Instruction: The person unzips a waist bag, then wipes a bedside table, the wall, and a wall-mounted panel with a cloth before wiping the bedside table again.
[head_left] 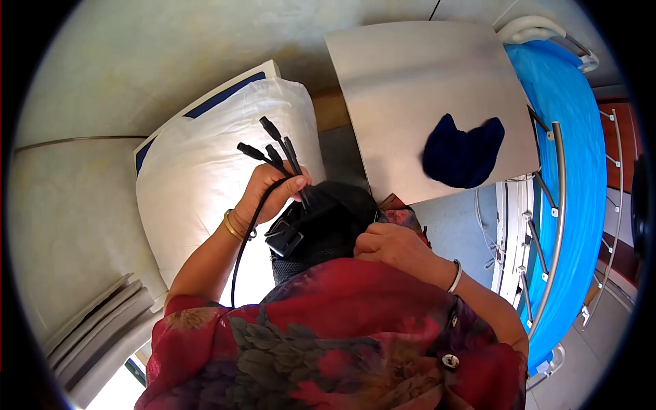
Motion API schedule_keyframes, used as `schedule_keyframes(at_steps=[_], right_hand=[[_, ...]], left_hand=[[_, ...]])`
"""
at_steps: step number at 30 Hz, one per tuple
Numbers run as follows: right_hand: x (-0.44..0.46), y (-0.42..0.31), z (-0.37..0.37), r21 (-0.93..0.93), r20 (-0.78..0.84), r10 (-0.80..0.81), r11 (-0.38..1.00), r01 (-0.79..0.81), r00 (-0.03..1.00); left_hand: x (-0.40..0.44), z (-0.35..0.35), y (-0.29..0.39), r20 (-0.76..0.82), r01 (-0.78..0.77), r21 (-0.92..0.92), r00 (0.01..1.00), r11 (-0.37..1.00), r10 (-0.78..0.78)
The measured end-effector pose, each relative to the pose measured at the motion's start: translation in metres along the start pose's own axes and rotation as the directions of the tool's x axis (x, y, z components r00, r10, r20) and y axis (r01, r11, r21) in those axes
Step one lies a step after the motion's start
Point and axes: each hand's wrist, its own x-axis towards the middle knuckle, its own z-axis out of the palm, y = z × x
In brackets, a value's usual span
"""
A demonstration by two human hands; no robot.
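My left hand [266, 195] is closed around several black cables [275, 147]. Their connector ends stick up past my fingers, and one cable loops down along my wrist. Just below them, against my body, is a black mesh bag [335, 215] with a black plastic buckle [283, 238] at its left side. At the bag's right edge, my right hand [396, 246] has its fingers curled in. What those fingers grip is hidden.
A white-covered bed [184, 178] stands at left. Ahead right, a metal-topped table [410, 75] bears a dark blue knitted item [465, 152]. Beyond it is a blue-covered bed [574, 137] with a side rail [559, 184]. Thin cables [482, 225] hang below the table.
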Motion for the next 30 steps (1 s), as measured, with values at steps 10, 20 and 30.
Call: schedule_keyframes(at_steps=[10, 20, 30], right_hand=[[0.012, 0.012, 0.005, -0.049, -0.022, 0.046, 0.998, -0.047, 0.999], [0.013, 0.018, -0.006, 0.184, -0.051, 0.317, 0.935, -0.303, 0.947], [0.058, 0.038, 0.023, -0.114, 0.063, 0.183, 0.978, -0.175, 0.981]], left_hand=[[-0.004, 0.014, 0.026, 0.516, -0.297, 0.401, 0.855, 0.867, 0.055], [-0.005, -0.014, 0.016, 0.508, -0.589, 0.449, 0.787, 0.672, 0.35], [-0.024, -0.02, -0.025, 0.204, -0.14, 0.672, 0.979, 0.727, -0.001]])
